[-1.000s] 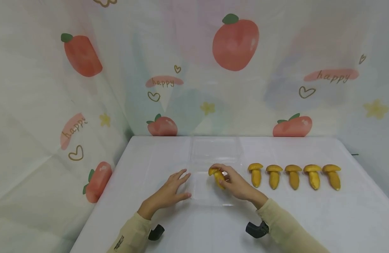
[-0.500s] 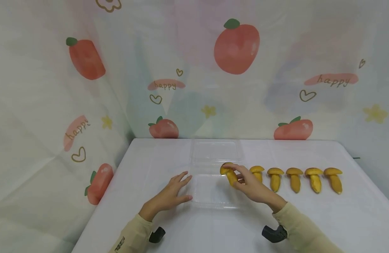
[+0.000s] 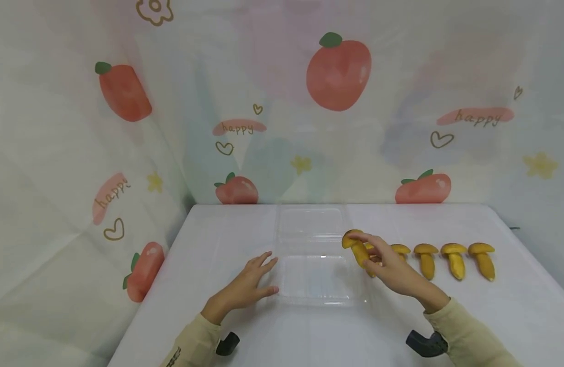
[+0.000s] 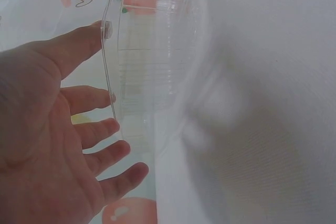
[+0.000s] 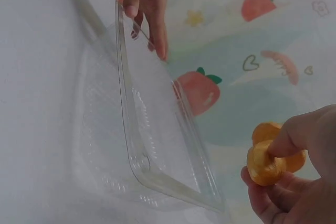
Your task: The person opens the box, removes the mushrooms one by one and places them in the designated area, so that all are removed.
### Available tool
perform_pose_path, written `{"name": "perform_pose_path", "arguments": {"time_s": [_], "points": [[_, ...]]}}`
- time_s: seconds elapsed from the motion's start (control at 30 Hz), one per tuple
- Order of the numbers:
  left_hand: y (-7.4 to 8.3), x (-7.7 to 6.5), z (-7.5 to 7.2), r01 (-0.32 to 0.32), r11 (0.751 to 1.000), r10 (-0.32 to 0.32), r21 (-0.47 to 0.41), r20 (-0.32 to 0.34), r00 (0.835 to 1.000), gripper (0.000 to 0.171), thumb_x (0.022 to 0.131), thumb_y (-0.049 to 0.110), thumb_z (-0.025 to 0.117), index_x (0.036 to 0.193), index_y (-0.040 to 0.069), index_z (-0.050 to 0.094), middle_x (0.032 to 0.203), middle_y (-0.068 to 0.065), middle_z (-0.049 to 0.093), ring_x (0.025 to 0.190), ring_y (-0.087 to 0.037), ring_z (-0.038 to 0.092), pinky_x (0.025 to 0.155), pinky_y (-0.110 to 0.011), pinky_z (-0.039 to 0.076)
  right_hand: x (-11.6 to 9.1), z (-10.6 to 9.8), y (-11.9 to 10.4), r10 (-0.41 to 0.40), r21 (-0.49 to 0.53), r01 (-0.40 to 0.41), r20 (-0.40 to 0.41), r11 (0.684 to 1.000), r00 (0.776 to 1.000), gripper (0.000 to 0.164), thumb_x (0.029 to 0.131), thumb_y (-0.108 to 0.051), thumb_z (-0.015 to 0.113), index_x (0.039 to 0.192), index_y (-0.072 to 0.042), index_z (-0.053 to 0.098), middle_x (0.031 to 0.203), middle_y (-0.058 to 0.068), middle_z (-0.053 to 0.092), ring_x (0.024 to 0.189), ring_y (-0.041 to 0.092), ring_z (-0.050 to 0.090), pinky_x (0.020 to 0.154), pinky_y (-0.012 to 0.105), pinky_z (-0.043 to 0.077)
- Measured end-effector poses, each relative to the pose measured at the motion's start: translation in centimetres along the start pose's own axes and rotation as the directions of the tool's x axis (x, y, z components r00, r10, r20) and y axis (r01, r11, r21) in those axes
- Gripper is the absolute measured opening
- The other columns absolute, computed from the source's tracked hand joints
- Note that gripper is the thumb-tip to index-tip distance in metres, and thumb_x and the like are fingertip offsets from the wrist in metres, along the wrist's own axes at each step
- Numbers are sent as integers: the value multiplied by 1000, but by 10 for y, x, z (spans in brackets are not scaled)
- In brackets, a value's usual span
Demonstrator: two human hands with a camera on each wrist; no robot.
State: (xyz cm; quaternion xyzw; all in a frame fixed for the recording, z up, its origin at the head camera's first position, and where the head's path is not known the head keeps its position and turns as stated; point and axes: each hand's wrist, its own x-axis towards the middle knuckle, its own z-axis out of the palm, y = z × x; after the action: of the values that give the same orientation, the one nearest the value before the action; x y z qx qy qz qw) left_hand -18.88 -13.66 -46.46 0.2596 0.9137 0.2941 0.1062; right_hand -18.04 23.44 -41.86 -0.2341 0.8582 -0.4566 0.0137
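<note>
My right hand [image 3: 392, 267] pinches a yellow toy mushroom [image 3: 359, 251] between thumb and fingers, tilted with its cap to the upper left. It is raised near the right edge of a clear plastic box [image 3: 314, 278], whose hinged lid [image 3: 311, 221] lies folded back behind it. In the right wrist view the thumb presses on the mushroom's stem [image 5: 265, 163]. At the box's left side is my left hand [image 3: 245, 285], fingers spread and fairly straight. The left wrist view has its thumb and fingertips right at the box rim [image 4: 109, 72].
Several similar mushrooms [image 3: 426, 260] lie in a row to the right, caps toward the back; the nearest ones are partly hidden by the right hand. A white-covered table [image 3: 318, 336] bears everything. A fruit-printed cloth [image 3: 337, 153] hangs behind and on the left.
My right hand has carried the mushroom from over the box rightward to its right edge, now covering part of the row. The left hand has stayed at the box's left side.
</note>
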Motion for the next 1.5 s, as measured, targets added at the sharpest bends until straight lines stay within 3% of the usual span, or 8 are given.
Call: {"name": "perform_pose_path", "arguments": {"time_s": [0.33,0.43,0.6,0.8,0.97,1.2,1.37,1.5], "points": [[-3,-1,2,2,1000,-1,-12,5,1000,75,97,35,69,157,5,35,167,-19,24,153,-44,23,118,-64,31,-12,-13,15,2,-119,-11,-82,993,997,60,92,8,56,147,-15,49,149,19,51,128,38,55,97,61,51],[-4,0,3,-3,1000,3,-17,2,1000,75,97,35,68,157,4,35,167,-20,23,152,-45,22,118,-65,30,-16,-13,22,-8,-119,-6,-117,993,993,60,91,8,57,146,-16,50,148,16,52,128,18,54,99,45,54],[-3,1,2,0,1000,0,-15,-3,1000,76,96,37,68,157,5,35,167,-20,22,153,-44,22,118,-65,30,-22,-17,34,-51,-58,43,-155,997,987,61,89,13,54,145,-10,50,144,17,49,100,-4,53,68,20,52],[-4,2,3,-8,1000,8,2,-7,1000,76,97,37,67,157,5,34,167,-19,22,153,-43,22,118,-64,31,-30,-30,45,-70,-126,48,-183,991,981,59,91,10,57,146,-10,50,148,0,50,126,-20,36,92,3,39],[-4,1,2,-2,1000,2,-10,-5,1000,74,97,35,68,157,6,35,167,-19,23,153,-43,22,118,-64,31,-36,-37,54,-84,-116,62,-195,991,977,61,88,15,54,145,-7,50,142,-26,46,119,-18,44,84,6,44],[-5,1,2,4,1000,-4,4,-5,1000,75,97,34,68,158,7,34,168,-17,22,154,-41,22,118,-62,32,-41,-48,62,-113,-129,85,-223,988,968,60,87,18,54,144,1,49,140,-36,40,117,-19,44,84,3,43],[-4,2,1,2,1000,-2,-6,-6,1000,75,97,36,68,158,7,34,168,-17,23,154,-41,22,118,-63,32,-48,-56,67,-66,-118,42,-213,992,975,58,91,16,52,147,1,45,139,-34,39,112,-18,47,77,6,46],[-4,1,2,6,1000,-6,-5,2,1000,75,97,36,68,157,6,35,168,-18,23,153,-43,22,118,-63,31,-54,-62,70,32,-137,-61,-208,989,978,62,93,11,53,151,-8,42,139,-17,42,99,-14,49,65,16,50]]}}
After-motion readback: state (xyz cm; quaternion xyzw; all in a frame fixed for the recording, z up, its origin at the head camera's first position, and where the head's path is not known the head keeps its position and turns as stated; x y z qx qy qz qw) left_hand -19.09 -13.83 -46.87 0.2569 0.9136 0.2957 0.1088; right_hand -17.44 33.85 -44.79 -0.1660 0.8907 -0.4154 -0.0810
